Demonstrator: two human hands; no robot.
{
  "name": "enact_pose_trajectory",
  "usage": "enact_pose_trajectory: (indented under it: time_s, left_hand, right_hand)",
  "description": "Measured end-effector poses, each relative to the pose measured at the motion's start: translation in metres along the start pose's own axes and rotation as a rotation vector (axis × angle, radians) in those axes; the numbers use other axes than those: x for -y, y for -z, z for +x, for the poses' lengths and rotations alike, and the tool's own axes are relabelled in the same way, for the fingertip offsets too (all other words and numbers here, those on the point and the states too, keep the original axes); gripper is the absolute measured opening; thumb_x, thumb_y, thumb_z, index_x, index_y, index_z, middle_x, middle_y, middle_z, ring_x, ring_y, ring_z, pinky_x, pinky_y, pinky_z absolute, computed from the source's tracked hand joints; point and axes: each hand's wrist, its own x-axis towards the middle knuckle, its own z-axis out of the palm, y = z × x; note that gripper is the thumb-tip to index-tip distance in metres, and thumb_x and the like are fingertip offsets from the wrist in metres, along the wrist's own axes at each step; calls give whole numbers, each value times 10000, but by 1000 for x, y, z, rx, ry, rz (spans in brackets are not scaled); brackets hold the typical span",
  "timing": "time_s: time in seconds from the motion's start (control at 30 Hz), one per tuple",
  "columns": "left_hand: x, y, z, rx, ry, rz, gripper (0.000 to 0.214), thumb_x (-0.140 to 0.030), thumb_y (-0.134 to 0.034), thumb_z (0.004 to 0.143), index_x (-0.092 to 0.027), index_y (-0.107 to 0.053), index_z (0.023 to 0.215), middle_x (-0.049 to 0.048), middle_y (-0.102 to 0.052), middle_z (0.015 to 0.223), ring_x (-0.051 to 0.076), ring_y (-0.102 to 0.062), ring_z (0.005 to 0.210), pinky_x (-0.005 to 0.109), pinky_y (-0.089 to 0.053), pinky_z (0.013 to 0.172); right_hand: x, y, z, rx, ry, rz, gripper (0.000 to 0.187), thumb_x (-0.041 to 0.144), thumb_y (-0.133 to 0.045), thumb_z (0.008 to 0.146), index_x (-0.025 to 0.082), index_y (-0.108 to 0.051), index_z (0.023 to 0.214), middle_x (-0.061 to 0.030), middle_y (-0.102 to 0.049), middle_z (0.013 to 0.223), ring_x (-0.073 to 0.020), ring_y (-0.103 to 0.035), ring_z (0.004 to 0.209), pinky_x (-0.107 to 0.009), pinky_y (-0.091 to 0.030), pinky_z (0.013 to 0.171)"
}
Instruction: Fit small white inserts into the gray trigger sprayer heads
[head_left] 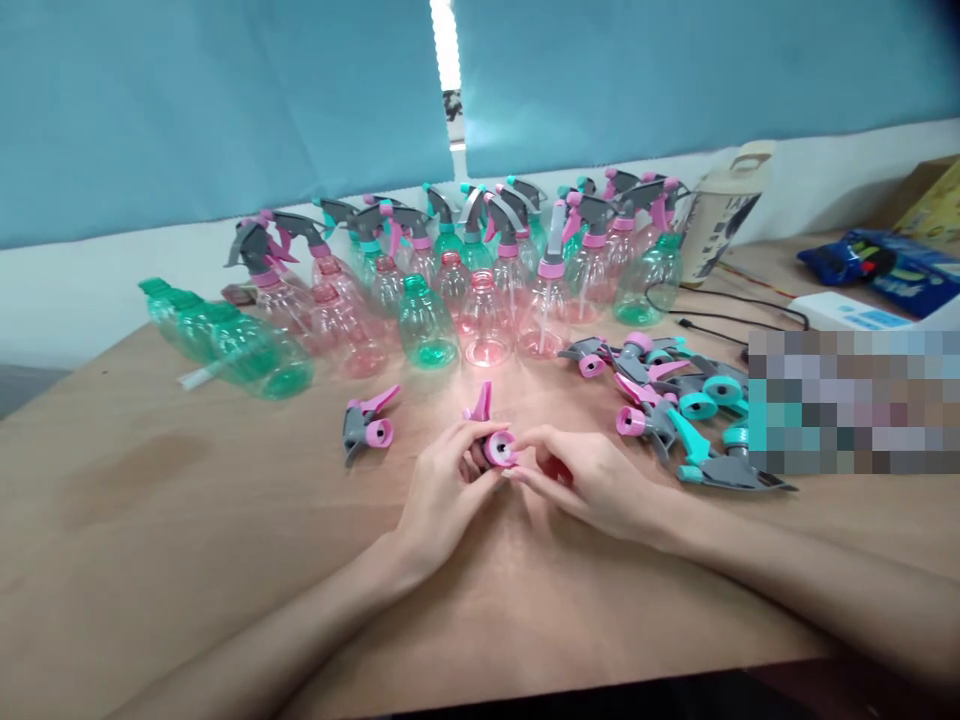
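Near the middle of the table, my left hand [439, 490] grips a grey and pink trigger spray head [501, 449], its round collar opening turned toward me and its pink trigger sticking up behind my fingers. From the other side, the thumb and index finger of my right hand [600, 480] pinch the collar's edge; whether they hold a small part there cannot be made out. A second pink and grey spray head [379, 433] lies to the left. At my right is a pile of loose spray heads [697, 405], some pink, some turquoise.
Behind my hands stand several clear pink bottles [484, 325] and green bottles [429, 325], many with spray heads fitted. Green bottles at the left [255, 355] look smeared. Farther right are a beige jug [724, 215], a black cable [720, 328], a blue packet [900, 270] and a pixelated patch.
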Motion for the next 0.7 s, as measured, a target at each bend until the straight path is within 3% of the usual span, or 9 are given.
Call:
enact_pose_trajectory:
  time_s: [0.2,0.33,0.53,0.7]
  left_hand:
    - [1,-1,-1,-43,17,-69,246,-200,-660,782,-210,-609,1022,3,-607,837,118,-524,629,222,-423,541]
    - [2,-2,-2,-44,36,-87,241,-184,-674,770,-211,-614,1002,-8,-592,812,108,-514,611,213,-406,518]
    - [3,-2,-2,-43,27,-97,231,-138,-655,767,-211,-621,984,-3,-602,843,108,-522,623,209,-415,515]
    - [6,-2,-2,-5,6,-87,269,-150,-666,781,-229,-628,1035,-1,-618,850,108,-527,619,214,-430,532]
  right_hand:
    - [-1,-9,-3,-60,90,-100,367,384,-445,940,117,-560,1164,12,-619,608,-120,-554,493,-236,-404,507]
    - [1,-11,-4,-81,123,-141,385,387,-427,945,92,-572,1146,-8,-628,599,-135,-572,498,-244,-429,510]
    - [4,-12,-9,-74,104,-185,405,393,-422,945,94,-551,1186,2,-623,554,-126,-530,417,-250,-426,486]
    - [2,-17,-11,-40,75,-85,428,400,-435,942,95,-486,1238,20,-623,562,-113,-505,401,-242,-397,461]
